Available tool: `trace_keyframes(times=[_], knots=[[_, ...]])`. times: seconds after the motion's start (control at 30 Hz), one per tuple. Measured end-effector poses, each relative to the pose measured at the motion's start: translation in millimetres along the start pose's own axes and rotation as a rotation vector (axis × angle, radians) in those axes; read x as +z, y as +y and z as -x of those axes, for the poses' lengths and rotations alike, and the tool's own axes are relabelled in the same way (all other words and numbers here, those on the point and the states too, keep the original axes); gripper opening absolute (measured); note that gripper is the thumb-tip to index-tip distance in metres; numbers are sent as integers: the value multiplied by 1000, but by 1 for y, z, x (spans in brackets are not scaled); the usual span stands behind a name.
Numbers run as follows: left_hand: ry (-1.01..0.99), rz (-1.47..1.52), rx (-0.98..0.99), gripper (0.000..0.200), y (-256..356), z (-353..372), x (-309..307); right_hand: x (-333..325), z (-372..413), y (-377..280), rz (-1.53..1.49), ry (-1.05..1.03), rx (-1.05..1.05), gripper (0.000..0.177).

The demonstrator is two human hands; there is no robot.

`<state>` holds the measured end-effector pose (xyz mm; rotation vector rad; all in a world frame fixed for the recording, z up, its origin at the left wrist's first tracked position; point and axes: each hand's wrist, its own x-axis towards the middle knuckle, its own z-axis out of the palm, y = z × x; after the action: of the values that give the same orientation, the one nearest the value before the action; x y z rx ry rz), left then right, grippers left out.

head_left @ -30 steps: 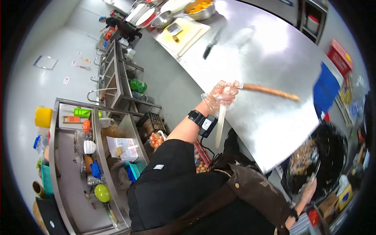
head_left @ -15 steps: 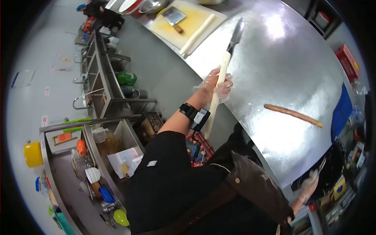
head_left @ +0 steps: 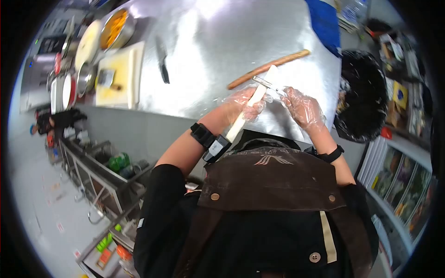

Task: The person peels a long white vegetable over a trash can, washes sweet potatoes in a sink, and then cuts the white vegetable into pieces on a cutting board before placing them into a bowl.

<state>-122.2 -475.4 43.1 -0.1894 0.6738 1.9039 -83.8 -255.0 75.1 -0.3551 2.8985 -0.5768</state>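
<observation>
My left hand point(head_left: 243, 103), in a clear plastic glove, grips a long white peeled root point(head_left: 236, 127) around its middle, slanted over the near edge of the steel table point(head_left: 222, 41). My gloved right hand point(head_left: 301, 106) holds a small metal peeler point(head_left: 264, 82) against the root's upper end. Just beyond both hands, a long brown unpeeled root point(head_left: 269, 68) lies on the table.
A black-handled knife point(head_left: 162, 60) lies on the table. Left of it is a yellowish cutting board point(head_left: 118, 74) with a cleaver point(head_left: 105, 78) and a white stick. A bowl of orange pieces point(head_left: 116, 28) stands behind. A black-lined bin point(head_left: 361, 97) stands at right, a blue cloth point(head_left: 324, 18) at the back.
The view has swung round to face the table. My right hand came up from the black bin to the root's top end with the peeler. My left hand kept the white root.
</observation>
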Motion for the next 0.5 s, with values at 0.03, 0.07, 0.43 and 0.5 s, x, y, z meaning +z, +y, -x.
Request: trace_keyframes(times=[0.03,0.07,0.43,0.5], knots=[[21,-91,-35,22,-1,-13,7,-6,10,12,13,23,39,27],[-49,-28,-70,19,-4,-26,16,-7,21,29,18,35,80,27],[12,-234,-302,16,-9,-91,64,38,163,280,-6,-39,1011,34],[32,-328,-85,18,0,-78,58,96,187,360,-447,338,952,34]])
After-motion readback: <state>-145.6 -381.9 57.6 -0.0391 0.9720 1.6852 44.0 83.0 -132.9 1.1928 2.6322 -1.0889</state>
